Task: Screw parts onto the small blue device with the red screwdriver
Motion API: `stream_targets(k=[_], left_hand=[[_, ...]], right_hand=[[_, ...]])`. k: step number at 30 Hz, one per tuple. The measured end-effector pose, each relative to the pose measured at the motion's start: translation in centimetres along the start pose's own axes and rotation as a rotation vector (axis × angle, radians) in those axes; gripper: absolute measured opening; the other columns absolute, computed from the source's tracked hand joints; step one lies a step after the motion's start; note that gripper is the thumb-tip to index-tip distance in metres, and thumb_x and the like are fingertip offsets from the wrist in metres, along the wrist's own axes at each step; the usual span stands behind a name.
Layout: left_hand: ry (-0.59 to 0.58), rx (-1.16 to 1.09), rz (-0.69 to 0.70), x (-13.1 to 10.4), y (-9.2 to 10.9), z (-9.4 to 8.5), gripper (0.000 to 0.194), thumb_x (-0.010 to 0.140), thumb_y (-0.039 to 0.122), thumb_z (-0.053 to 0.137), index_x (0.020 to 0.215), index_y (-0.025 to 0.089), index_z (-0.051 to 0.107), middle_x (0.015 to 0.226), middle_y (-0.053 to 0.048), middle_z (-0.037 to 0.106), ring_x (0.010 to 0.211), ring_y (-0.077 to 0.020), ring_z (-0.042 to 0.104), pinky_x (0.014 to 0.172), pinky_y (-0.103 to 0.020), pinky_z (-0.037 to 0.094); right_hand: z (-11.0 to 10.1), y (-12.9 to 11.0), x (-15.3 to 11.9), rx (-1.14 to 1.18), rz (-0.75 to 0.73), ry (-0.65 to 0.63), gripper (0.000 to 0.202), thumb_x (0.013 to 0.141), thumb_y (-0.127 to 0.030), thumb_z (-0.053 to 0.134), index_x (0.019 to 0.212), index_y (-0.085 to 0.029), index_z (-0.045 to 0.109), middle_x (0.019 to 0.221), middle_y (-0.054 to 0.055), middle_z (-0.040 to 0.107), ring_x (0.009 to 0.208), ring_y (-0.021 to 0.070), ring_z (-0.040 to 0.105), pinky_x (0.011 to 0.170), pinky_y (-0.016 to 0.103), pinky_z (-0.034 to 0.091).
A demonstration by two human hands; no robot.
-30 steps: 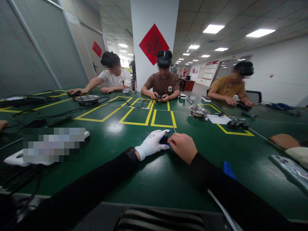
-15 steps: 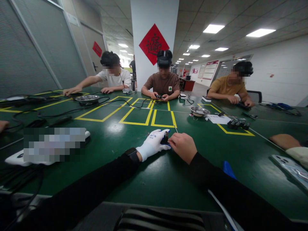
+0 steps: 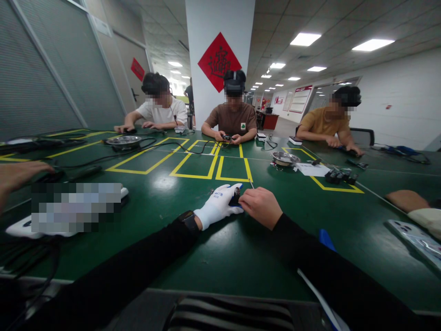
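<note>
My left hand [image 3: 219, 204], in a white glove with blue on the palm side, is closed around a small black part [image 3: 235, 196] with a round metallic piece at its top. Close against it, my bare right hand [image 3: 261, 207] is pinched. A thin light-coloured rod [image 3: 251, 184] sticks up from behind its fingers; its kind does not show. The right fingertips meet the black part, though their exact contact is hidden. Just beyond the glove, a tiny metallic piece [image 3: 211, 191] lies on the green table [image 3: 206, 262].
Metal bowls [image 3: 285, 159] stand farther off, one beside white paper [image 3: 314, 170] and several black parts [image 3: 341, 177]. A phone [image 3: 415, 241] and a blue object [image 3: 326, 240] lie right, a white device [image 3: 79, 209] left. Co-workers sit opposite; another person's hand [image 3: 24, 174] reaches in left.
My hands stay almost in place; the black part's metallic top looks slightly turned. At far left a co-worker's arm has drawn inward, and another person's hand has reached farther in from the left edge.
</note>
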State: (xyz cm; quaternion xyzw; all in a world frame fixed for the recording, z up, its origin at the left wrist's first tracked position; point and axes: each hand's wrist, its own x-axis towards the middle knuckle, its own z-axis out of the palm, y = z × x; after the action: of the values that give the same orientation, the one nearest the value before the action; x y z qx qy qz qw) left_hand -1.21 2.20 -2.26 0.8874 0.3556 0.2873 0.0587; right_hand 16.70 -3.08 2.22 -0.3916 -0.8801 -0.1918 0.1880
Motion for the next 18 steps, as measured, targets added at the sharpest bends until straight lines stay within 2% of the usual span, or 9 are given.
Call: stream_targets(k=[13, 16, 18], left_hand=[[-0.009, -0.139, 0.001, 0.04, 0.32, -0.62, 0.073, 0.070, 0.043, 0.070, 0.133, 0.017, 0.045, 0.131, -0.014, 0.053, 0.123, -0.0305, 0.047, 0.105, -0.046, 0.035], [0.007, -0.298, -0.056, -0.13, 0.55, -0.52, 0.077, 0.067, 0.043, 0.072, 0.134, 0.017, 0.044, 0.133, -0.014, 0.051, 0.124, -0.0307, 0.046, 0.107, -0.047, 0.034], [0.023, -0.502, -0.137, -0.07, 0.62, -0.45, 0.084, 0.063, 0.042, 0.076, 0.136, 0.018, 0.041, 0.135, -0.014, 0.050, 0.123, -0.0302, 0.048, 0.105, -0.047, 0.036]], right_hand=[[-0.21, 0.12, 0.05, 0.153, 0.109, -0.056, 0.013, 0.086, -0.026, 0.055, 0.084, -0.021, 0.067, 0.083, 0.002, 0.068, 0.074, 0.0135, 0.057, 0.069, 0.026, 0.032], [-0.38, 0.31, 0.00, 0.230, 0.245, 0.010, 0.020, 0.087, -0.033, 0.052, 0.082, -0.019, 0.066, 0.077, 0.001, 0.066, 0.068, 0.0129, 0.056, 0.066, 0.025, 0.034], [-0.40, 0.68, -0.07, 0.235, 0.390, 0.074, 0.028, 0.091, -0.037, 0.045, 0.079, -0.018, 0.063, 0.072, 0.001, 0.063, 0.065, 0.0130, 0.054, 0.063, 0.025, 0.034]])
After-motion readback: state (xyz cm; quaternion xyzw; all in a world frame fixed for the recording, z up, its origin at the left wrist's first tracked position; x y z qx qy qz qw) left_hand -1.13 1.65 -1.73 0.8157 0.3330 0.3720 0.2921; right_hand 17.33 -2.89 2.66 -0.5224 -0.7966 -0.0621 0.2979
